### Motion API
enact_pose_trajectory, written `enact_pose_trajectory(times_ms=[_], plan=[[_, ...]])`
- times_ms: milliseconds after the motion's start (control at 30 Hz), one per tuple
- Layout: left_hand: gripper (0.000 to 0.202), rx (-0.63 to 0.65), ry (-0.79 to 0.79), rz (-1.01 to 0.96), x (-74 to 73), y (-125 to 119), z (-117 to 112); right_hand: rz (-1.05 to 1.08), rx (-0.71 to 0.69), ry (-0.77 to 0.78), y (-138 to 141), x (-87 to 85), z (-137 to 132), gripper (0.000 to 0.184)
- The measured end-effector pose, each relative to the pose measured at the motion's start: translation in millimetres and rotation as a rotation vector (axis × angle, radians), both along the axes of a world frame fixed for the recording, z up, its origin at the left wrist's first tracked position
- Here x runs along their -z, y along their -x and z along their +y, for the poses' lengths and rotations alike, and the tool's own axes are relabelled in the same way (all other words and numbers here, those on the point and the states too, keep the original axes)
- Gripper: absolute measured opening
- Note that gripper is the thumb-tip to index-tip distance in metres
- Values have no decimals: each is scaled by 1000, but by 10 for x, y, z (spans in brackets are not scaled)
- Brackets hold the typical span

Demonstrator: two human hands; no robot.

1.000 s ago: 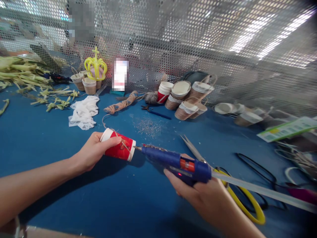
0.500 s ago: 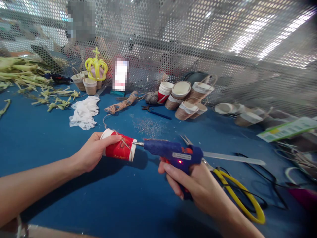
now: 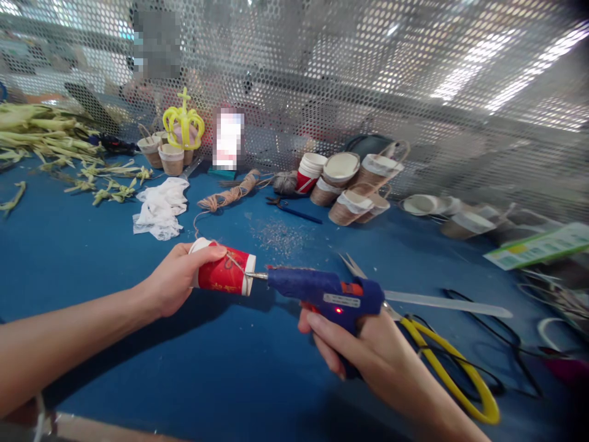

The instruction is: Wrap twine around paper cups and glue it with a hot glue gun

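My left hand (image 3: 177, 282) is wrapped round a red paper cup (image 3: 225, 274) lying on its side above the blue table, its base pointing right. A strand of brown twine (image 3: 232, 264) runs over the cup and back to a twine bundle (image 3: 227, 197). My right hand (image 3: 368, 350) grips a blue hot glue gun (image 3: 329, 294) with a red light on. Its metal nozzle touches the rim of the cup's base. A clear glue stick (image 3: 451, 304) sticks out of the gun's back.
Yellow-handled scissors (image 3: 442, 362) lie just right of my right hand. Twine-wrapped cups (image 3: 350, 184) cluster at the back by a perforated metal screen (image 3: 368, 73). A white cloth (image 3: 159, 207), green leaf strips (image 3: 50, 141) and a yellow crown (image 3: 183, 123) lie at the left.
My right hand turned the glue gun upright and brought its nozzle against the cup's base. My left hand kept hold of the cup.
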State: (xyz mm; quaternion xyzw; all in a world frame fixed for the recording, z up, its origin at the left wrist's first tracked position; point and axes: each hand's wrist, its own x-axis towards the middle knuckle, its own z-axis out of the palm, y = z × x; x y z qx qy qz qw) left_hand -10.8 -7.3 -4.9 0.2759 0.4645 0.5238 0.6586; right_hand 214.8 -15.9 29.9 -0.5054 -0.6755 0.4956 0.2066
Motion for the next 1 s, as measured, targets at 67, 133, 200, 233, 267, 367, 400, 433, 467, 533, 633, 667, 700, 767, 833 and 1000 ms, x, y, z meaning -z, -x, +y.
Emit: enact_pose_trajectory(times_ms=[67,133,200,233,267,367,400,433,467,533,633,667,700,767,833,1000], plan=[[15,4,-3,5,10,6,4,-17,16,2,21,-30,-19,20],[15,12,-4,12,20,9,8,-19,11,1,30,-39,-26,20],[14,22,-4,14,23,9,9,-12,8,-11,29,-31,-24,20],[14,26,-3,14,21,9,7,-8,9,-17,27,-26,-22,20],[14,32,-2,13,18,7,4,-5,11,-21,23,-21,-20,19],[14,42,1,9,3,2,-6,12,15,-14,13,-18,-20,16],[14,44,5,10,-1,-1,-8,17,15,-8,11,-21,-21,15],[14,44,12,11,-4,-3,-9,19,14,-4,9,-25,-24,15],[15,42,19,11,-5,-5,-8,16,11,-1,8,-29,-27,15],[15,39,28,7,-3,-9,-6,-4,7,1,9,-35,-33,16],[15,39,30,-10,3,-7,-4,-51,10,-7,16,-36,-35,20],[15,42,32,-14,5,-5,-4,-58,16,-15,19,-34,-33,20],[15,46,34,-16,6,-2,-6,-58,21,-26,20,-32,-28,20],[15,55,31,-17,10,4,-9,-37,17,-51,19,-26,-15,18],[15,61,16,-21,15,9,-11,-17,5,-75,11,-17,1,16],[15,53,6,-19,16,4,-11,9,-43,-45,-28,5,25,19]])
